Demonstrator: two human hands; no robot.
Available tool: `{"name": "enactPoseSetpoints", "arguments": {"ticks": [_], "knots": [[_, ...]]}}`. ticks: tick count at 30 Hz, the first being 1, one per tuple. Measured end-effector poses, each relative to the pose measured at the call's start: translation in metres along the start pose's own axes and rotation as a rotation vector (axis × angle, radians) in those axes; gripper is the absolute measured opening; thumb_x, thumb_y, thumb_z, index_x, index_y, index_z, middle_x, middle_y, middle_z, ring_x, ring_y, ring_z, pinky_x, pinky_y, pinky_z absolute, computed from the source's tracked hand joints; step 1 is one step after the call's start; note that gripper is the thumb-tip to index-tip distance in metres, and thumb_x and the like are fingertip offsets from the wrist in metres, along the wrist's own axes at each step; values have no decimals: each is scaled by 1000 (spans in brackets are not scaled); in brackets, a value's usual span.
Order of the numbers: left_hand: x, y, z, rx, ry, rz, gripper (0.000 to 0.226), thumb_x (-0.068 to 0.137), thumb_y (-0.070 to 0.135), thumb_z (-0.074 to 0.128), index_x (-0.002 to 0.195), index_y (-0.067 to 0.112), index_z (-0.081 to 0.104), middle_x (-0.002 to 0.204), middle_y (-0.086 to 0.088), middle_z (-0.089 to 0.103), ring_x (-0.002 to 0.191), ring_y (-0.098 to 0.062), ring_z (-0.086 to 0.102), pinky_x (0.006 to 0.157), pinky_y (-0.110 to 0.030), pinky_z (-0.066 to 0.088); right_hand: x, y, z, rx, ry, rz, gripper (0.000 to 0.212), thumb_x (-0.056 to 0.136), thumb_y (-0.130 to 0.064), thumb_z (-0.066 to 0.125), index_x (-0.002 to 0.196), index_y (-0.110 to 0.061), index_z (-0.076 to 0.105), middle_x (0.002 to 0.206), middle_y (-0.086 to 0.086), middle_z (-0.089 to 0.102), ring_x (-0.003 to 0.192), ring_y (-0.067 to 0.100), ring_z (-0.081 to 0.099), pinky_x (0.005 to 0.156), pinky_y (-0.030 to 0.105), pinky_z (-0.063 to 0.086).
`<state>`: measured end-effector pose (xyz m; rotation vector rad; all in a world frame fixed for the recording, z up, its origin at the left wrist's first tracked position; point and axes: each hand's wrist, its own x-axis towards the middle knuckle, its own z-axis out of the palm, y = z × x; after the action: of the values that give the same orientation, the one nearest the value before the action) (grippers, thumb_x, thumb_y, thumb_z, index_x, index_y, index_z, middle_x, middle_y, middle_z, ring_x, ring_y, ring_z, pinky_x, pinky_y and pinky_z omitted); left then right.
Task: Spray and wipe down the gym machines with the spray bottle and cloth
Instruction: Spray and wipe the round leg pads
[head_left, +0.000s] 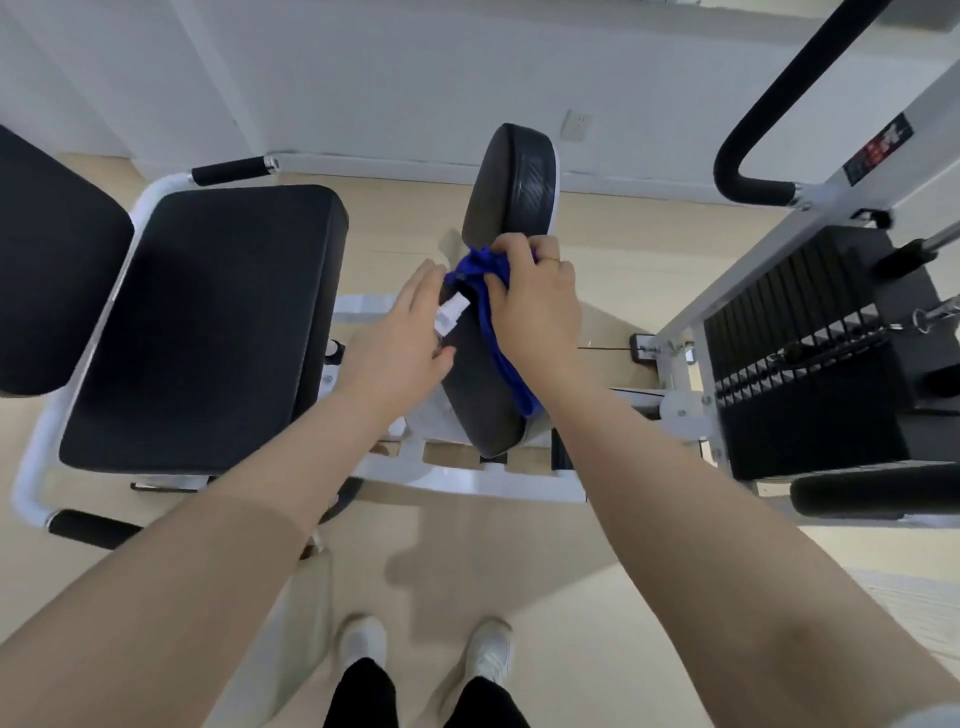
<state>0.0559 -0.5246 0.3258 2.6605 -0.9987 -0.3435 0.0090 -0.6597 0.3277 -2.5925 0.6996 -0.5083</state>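
Note:
A blue cloth lies bunched on top of a narrow black pad of a white-framed gym machine, with one end trailing down the pad's right side. My right hand grips the bunched cloth at the pad's far end. My left hand holds a white spray bottle; only its white top shows past my fingers, against the pad's left side. A second upright black pad stands just beyond the cloth.
A wide black seat with a white tube frame and black grips sits left. A black weight stack in a white frame stands right, with a curved black handle above. My white shoes stand on beige floor.

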Motion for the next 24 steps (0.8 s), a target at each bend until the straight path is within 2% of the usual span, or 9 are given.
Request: {"name": "enactPoseSetpoints", "arguments": {"ticks": [6, 9, 12, 14, 15, 16, 18, 21, 24], "knots": [[48, -3, -13, 65, -141, 167, 93, 81, 39, 68, 149, 21, 7, 159, 6, 7, 116, -28, 54, 76, -36, 48, -99, 43, -16, -8, 8, 40, 18, 85, -28, 51, 101, -20, 52, 114, 14, 55, 90, 37, 56, 54, 37, 52], [74, 12, -23, 149, -241, 334, 96, 79, 43, 69, 150, 26, 7, 158, 10, 9, 121, -25, 50, 76, -30, 39, -103, 38, -11, -26, -16, 111, 23, 82, -27, 54, 102, -15, 56, 111, 15, 57, 90, 36, 58, 53, 37, 53], [90, 17, -29, 269, -346, 545, 98, 75, 50, 69, 149, 32, 7, 157, 17, 4, 129, -17, 44, 82, -31, 45, -76, 37, -11, -86, 35, 113, 30, 84, -32, 45, 104, -13, 57, 111, 17, 57, 87, 37, 57, 59, 37, 52], [95, 20, -33, 349, -400, 670, 98, 74, 49, 70, 148, 35, 8, 156, 18, 10, 126, -12, 46, 79, -29, 44, -50, 41, -13, -164, 45, 64, 31, 84, -31, 44, 104, -13, 59, 109, 16, 57, 83, 36, 55, 56, 36, 51], [97, 21, -35, 343, -413, 721, 97, 73, 47, 71, 148, 37, 10, 152, 19, 26, 116, -10, 52, 73, -26, 43, -38, 41, -14, -216, 51, 51, 29, 83, -29, 47, 104, -13, 60, 107, 16, 58, 81, 35, 55, 53, 35, 50], [99, 22, -35, 290, -415, 756, 95, 72, 45, 73, 146, 39, 15, 134, 21, 47, 99, -6, 57, 66, -24, 41, -31, 40, -15, -242, 73, 67, 26, 83, -25, 52, 103, -12, 62, 106, 15, 59, 80, 36, 55, 51, 34, 50], [100, 24, -35, 174, -431, 784, 91, 68, 42, 76, 142, 40, 24, 93, 19, 58, 79, -3, 56, 60, -26, 42, -38, 36, -14, -210, 131, 189, 22, 83, -19, 61, 105, -11, 62, 108, 15, 58, 83, 37, 54, 53, 34, 49], [103, 28, -31, 269, -457, 855, 86, 70, 46, 73, 141, 36, 26, 123, 14, 56, 106, -15, 58, 79, -37, 51, -89, 21, -2, -172, 140, 284, 25, 86, -30, 52, 107, -15, 54, 106, 12, 58, 80, 32, 58, 51, 29, 46], [109, 37, -32, 327, -487, 823, 62, 71, 44, 69, 125, 26, 45, 111, 8, 57, 102, -18, 56, 76, -38, 50, -108, 11, 10, -157, 99, 371, 29, 86, -35, 42, 107, -18, 51, 102, 10, 59, 69, 28, 61, 46, 18, 32]]}}
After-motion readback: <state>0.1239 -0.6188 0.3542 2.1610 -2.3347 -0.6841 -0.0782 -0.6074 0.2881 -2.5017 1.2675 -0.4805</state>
